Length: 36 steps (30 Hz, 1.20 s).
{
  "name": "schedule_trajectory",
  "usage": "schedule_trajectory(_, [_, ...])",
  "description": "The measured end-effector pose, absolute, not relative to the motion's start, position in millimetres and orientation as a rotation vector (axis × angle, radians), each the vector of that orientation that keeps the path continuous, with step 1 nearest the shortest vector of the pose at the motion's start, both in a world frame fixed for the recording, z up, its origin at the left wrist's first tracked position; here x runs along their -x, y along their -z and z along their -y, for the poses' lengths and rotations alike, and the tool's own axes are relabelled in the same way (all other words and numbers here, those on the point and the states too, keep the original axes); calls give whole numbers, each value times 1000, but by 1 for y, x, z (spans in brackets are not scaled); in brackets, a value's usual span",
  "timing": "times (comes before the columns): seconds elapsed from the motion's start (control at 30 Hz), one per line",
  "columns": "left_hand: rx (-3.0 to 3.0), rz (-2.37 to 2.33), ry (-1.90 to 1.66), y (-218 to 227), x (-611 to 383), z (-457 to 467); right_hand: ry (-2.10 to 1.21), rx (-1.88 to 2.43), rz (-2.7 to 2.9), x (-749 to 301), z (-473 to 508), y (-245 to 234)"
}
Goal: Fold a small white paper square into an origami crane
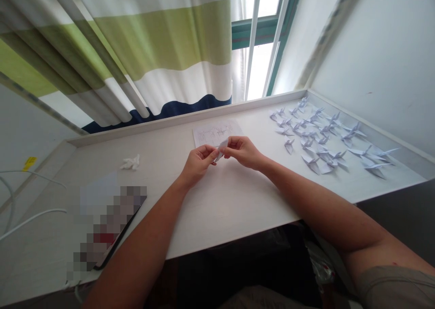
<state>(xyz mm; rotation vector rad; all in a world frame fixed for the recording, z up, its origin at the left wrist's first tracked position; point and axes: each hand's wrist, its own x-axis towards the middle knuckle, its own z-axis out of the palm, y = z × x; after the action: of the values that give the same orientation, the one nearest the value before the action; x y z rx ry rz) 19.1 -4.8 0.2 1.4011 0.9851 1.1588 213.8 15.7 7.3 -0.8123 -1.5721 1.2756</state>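
Between my two hands, over the middle of the white desk (217,200), is a small folded piece of white paper (222,147). My left hand (200,161) pinches its lower left part with thumb and fingers. On the other side, my right hand (244,152) grips it with thumb and forefinger. The fingers hide much of the paper, so its exact folded shape cannot be made out. Just behind the hands lies a flat sheet (214,133) with a printed or handwritten grid on it.
Several folded white paper cranes (307,141) stand in a group on the right side. To the left are a crumpled white tissue (130,162), a dark-edged device (122,227) with a blurred screen, and white cables (37,216). A raised rim (190,119) borders the back, before a curtain (163,41).
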Motion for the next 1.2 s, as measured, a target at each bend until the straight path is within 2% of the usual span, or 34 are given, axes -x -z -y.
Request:
schedule_trajectory(0.13, [-1399,-971,-1206,0,-22,6,-1202,843,1608,-214,-16,-6])
schedule_trajectory(0.43, [-1474,-911,-932,-3,-14,7,-1317,831,1651,-215,-16,-1])
schedule_trajectory(0.63, [-1274,-882,-978,-2,-17,6,-883,849,1689,-213,-13,0])
schedule_trajectory(0.83, [-1285,-862,-970,-1,-18,5,-629,760,1808,-213,-13,1])
schedule_trajectory(1.07, [-1320,-899,-975,3,-19,5,-619,826,1842,-216,-17,3])
schedule_trajectory(1.2, [-1318,-941,-984,1,-20,6,-493,768,1892,-218,-22,9])
